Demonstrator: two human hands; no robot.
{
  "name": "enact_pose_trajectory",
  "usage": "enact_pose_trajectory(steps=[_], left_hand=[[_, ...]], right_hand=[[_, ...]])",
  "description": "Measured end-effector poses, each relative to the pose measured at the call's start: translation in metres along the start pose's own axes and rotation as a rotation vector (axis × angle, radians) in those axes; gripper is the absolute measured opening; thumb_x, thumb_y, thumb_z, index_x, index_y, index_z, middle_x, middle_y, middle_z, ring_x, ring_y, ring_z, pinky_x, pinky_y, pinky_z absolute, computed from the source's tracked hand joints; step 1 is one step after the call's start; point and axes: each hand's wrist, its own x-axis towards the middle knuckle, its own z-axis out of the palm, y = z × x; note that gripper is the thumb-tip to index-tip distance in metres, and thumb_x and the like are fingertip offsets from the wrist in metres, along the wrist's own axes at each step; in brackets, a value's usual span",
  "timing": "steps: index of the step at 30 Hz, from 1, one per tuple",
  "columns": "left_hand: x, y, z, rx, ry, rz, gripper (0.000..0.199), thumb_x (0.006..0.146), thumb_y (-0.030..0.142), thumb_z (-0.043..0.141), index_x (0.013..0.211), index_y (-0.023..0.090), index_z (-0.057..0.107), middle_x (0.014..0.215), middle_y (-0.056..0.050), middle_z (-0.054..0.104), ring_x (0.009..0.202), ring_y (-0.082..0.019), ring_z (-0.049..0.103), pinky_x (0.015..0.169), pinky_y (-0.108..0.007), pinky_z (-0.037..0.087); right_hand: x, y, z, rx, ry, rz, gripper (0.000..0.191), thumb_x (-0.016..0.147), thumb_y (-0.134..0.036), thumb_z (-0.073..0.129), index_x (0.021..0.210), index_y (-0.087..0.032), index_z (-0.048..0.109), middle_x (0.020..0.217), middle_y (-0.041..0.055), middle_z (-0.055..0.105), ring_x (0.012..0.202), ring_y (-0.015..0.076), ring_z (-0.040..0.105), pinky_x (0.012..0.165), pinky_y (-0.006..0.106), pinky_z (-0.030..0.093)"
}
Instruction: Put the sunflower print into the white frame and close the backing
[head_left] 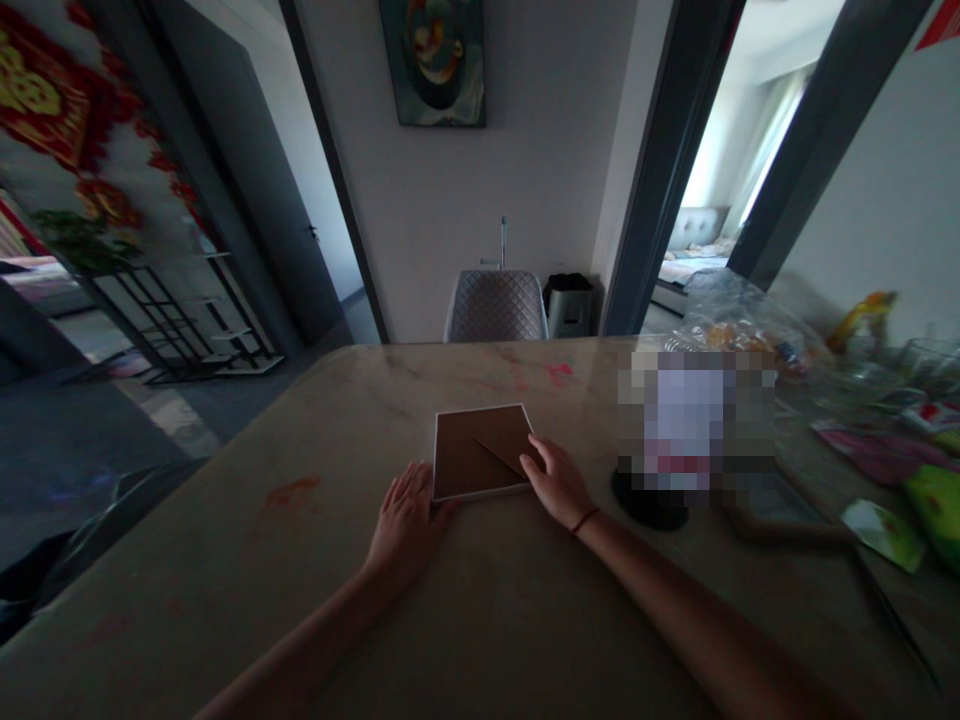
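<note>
A shallow square panel (469, 465) with a brown face and a thin pale rim lies on the table in front of me. A thin dark line, perhaps a slim stick, slants across its face towards my right thumb. My left hand (409, 515) rests flat at the panel's lower left corner, fingers along the left side and thumb by the near edge. At the right edge my right hand (556, 482), with a dark red cord on its wrist, touches the panel with thumb and forefinger apart. Its other fingers are partly hidden.
To the right stand a blurred-out object on a round black base (651, 505), a dark-edged tray (795, 530), a clear plastic bag (750, 315) and green packets (934, 505). Beyond the table's far edge is a quilted grey chair (499, 305), with a bin (570, 308) beside it.
</note>
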Motion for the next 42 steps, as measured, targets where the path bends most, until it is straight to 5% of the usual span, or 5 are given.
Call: enact_pose_trajectory(steps=[8, 19, 24, 32, 42], left_hand=[[-0.001, -0.002, 0.006, 0.02, 0.041, 0.071, 0.07, 0.081, 0.055, 0.035, 0.134, 0.008, 0.032, 0.137, -0.02, 0.036, 0.131, -0.029, 0.025, 0.105, -0.047, 0.022], [-0.002, 0.005, -0.003, -0.093, -0.017, 0.129, 0.053, 0.086, 0.045, 0.033, 0.129, 0.017, 0.043, 0.134, -0.01, 0.044, 0.126, -0.023, 0.036, 0.104, -0.043, 0.025], [0.0, 0.001, -0.001, -0.171, -0.033, 0.088, 0.057, 0.083, 0.05, 0.036, 0.129, 0.016, 0.043, 0.133, -0.011, 0.045, 0.125, -0.024, 0.039, 0.103, -0.044, 0.027], [-0.001, 0.002, -0.003, -0.147, -0.064, 0.041, 0.062, 0.082, 0.053, 0.035, 0.131, 0.014, 0.04, 0.136, -0.012, 0.041, 0.129, -0.024, 0.03, 0.105, -0.043, 0.023], [0.0, 0.002, -0.005, -0.187, -0.021, 0.043, 0.058, 0.081, 0.053, 0.039, 0.127, 0.018, 0.045, 0.133, -0.011, 0.045, 0.124, -0.024, 0.039, 0.104, -0.044, 0.024]], right_hand=[[-0.005, 0.001, 0.004, -0.234, -0.007, -0.123, 0.05, 0.072, -0.044, 0.057, 0.114, -0.015, 0.053, 0.129, 0.0158, 0.045, 0.123, 0.0299, 0.036, 0.101, 0.047, 0.029], [-0.001, -0.013, -0.004, -0.364, -0.047, -0.243, 0.039, 0.073, -0.026, 0.05, 0.109, -0.013, 0.055, 0.108, 0.0159, 0.057, 0.107, 0.0301, 0.047, 0.093, 0.047, 0.035], [0.006, -0.01, -0.008, -0.309, -0.104, -0.244, 0.033, 0.076, -0.035, 0.055, 0.105, -0.022, 0.061, 0.096, 0.0099, 0.058, 0.095, 0.0254, 0.05, 0.085, 0.042, 0.042], [0.005, -0.003, -0.004, -0.207, -0.095, -0.239, 0.031, 0.079, -0.034, 0.054, 0.107, -0.025, 0.063, 0.1, 0.0096, 0.056, 0.099, 0.0249, 0.049, 0.087, 0.044, 0.042], [0.003, -0.004, -0.005, -0.242, -0.093, -0.256, 0.031, 0.083, -0.036, 0.048, 0.109, -0.025, 0.062, 0.105, 0.011, 0.055, 0.101, 0.0237, 0.051, 0.087, 0.041, 0.043]])
